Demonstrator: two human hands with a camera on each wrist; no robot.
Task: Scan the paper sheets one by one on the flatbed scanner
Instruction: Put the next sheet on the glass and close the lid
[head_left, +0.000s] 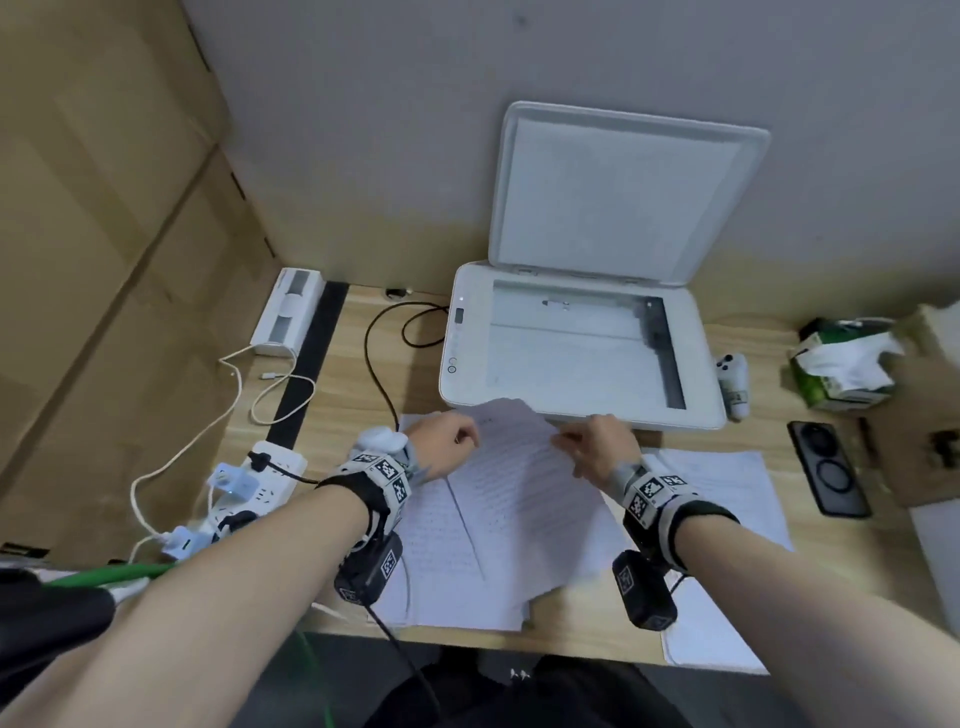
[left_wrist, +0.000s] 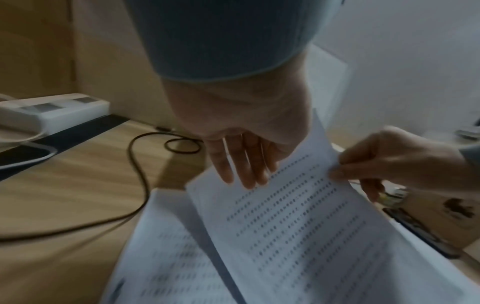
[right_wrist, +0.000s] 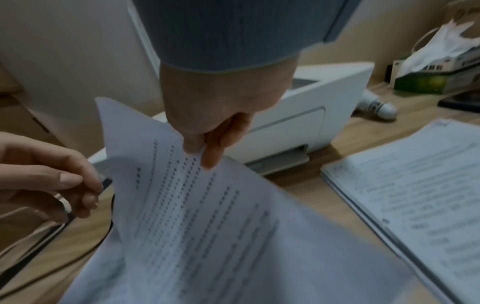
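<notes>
The white flatbed scanner (head_left: 467, 384) stands at the back of the desk with its lid (head_left: 623, 192) raised and its glass bare. In front of it a printed sheet (head_left: 519, 478) (left_wrist: 298, 226) (right_wrist: 194, 216) is lifted at its far edge off a stack of printed sheets (head_left: 441, 545) (left_wrist: 168, 257). My right hand (head_left: 563, 441) (left_wrist: 335, 170) (right_wrist: 197, 154) pinches the sheet's far right corner between thumb and fingers. My left hand (head_left: 467, 434) (left_wrist: 244, 176) (right_wrist: 91, 191) hovers at the far left corner with loosely bent fingers, and no grip shows.
A second paper stack (head_left: 727, 483) (right_wrist: 415, 195) lies to the right, with a black phone (head_left: 828, 467) and a green tissue box (head_left: 841, 364) beyond it. A black cable (head_left: 379, 364) and a power strip (head_left: 249, 483) sit on the left. Cardboard walls the left side.
</notes>
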